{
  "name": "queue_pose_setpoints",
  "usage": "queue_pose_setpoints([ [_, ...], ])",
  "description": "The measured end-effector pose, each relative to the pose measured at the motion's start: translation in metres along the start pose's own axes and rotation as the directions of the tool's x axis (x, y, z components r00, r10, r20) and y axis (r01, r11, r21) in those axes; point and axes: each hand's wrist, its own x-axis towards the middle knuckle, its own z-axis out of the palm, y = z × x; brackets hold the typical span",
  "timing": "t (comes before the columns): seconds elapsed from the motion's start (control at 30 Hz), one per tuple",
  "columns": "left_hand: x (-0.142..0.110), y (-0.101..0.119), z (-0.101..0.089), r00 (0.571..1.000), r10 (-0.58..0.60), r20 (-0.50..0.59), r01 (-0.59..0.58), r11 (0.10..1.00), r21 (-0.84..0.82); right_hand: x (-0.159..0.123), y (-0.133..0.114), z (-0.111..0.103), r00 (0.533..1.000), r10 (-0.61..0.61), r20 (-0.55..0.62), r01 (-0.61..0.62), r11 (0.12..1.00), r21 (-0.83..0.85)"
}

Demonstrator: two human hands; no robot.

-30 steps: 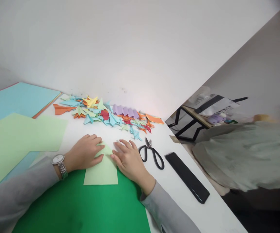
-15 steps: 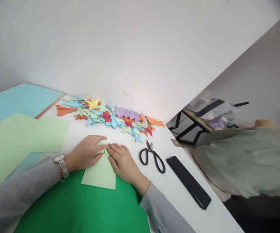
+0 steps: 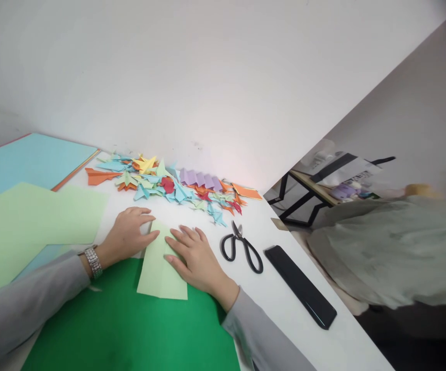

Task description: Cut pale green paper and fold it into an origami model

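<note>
A pale green sheet of paper (image 3: 161,275), with a crease down its length, lies partly on a green sheet (image 3: 138,330) and partly on the white table. My left hand (image 3: 130,234), a watch at its wrist, is at the paper's upper left edge; thumb and fingers are apart, the fingertips at or very near that edge. Spread fingers of my right hand (image 3: 195,257) rest flat over the paper's right side, hiding part of its edge. Neither hand grips anything.
Folded paper pieces (image 3: 169,185) in many colours are heaped by the wall. Black-handled scissors (image 3: 240,247) and a long black object (image 3: 302,287) lie to the right. Larger green sheets (image 3: 26,221) and a blue stack (image 3: 33,162) are on the left. Beyond the table edge a person's clothing (image 3: 393,252) shows.
My left hand has drawn back a little to the left, away from the right hand. The paper's upper part is now more exposed, and its lower edge has shifted slightly right.
</note>
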Motion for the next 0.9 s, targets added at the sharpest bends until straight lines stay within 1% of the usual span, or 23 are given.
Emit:
queue_pose_setpoints([
  [0.1, 0.000, 0.003, -0.001, 1.000, 0.018, 0.019, -0.015, 0.993, -0.116, 0.000, -0.002, -0.002, 1.000, -0.001, 0.017, 0.001, 1.000, -0.021],
  [0.13, 0.000, 0.004, -0.002, 0.999, 0.027, 0.023, -0.023, 0.991, -0.129, 0.000, -0.002, -0.003, 1.000, 0.000, 0.020, 0.000, 1.000, -0.027],
  [0.2, -0.001, 0.005, -0.002, 1.000, 0.023, 0.004, -0.023, 0.997, -0.068, 0.000, -0.003, -0.004, 1.000, 0.003, 0.025, -0.002, 0.999, -0.033],
  [0.27, -0.002, 0.005, -0.001, 1.000, -0.001, -0.027, 0.002, 0.998, 0.060, 0.000, -0.003, -0.004, 1.000, 0.005, 0.028, -0.004, 0.999, -0.035],
  [0.33, -0.004, 0.005, 0.000, 1.000, -0.009, -0.023, 0.012, 0.989, 0.148, 0.000, -0.003, -0.005, 1.000, 0.005, 0.030, -0.003, 0.999, -0.036],
  [0.43, -0.005, 0.005, 0.001, 1.000, 0.011, 0.020, -0.014, 0.988, 0.153, 0.000, -0.003, -0.004, 1.000, 0.000, 0.029, 0.001, 0.999, -0.036],
  [0.6, -0.003, 0.007, 0.000, 0.999, -0.015, 0.029, 0.014, 0.999, 0.037, 0.000, -0.003, -0.003, 1.000, -0.001, 0.018, 0.001, 1.000, -0.028],
  [0.77, -0.003, 0.010, -0.003, 0.992, 0.096, 0.079, -0.083, 0.985, -0.151, 0.001, -0.003, -0.003, 0.999, -0.003, 0.040, 0.004, 1.000, -0.025],
  [0.83, -0.003, 0.011, -0.005, 0.989, 0.102, 0.104, -0.077, 0.973, -0.220, 0.001, -0.003, -0.004, 0.998, -0.016, 0.059, 0.017, 1.000, -0.019],
  [0.9, -0.003, 0.012, -0.006, 0.989, 0.077, 0.129, -0.040, 0.963, -0.268, 0.001, -0.002, -0.004, 0.997, -0.026, 0.075, 0.027, 1.000, -0.014],
])
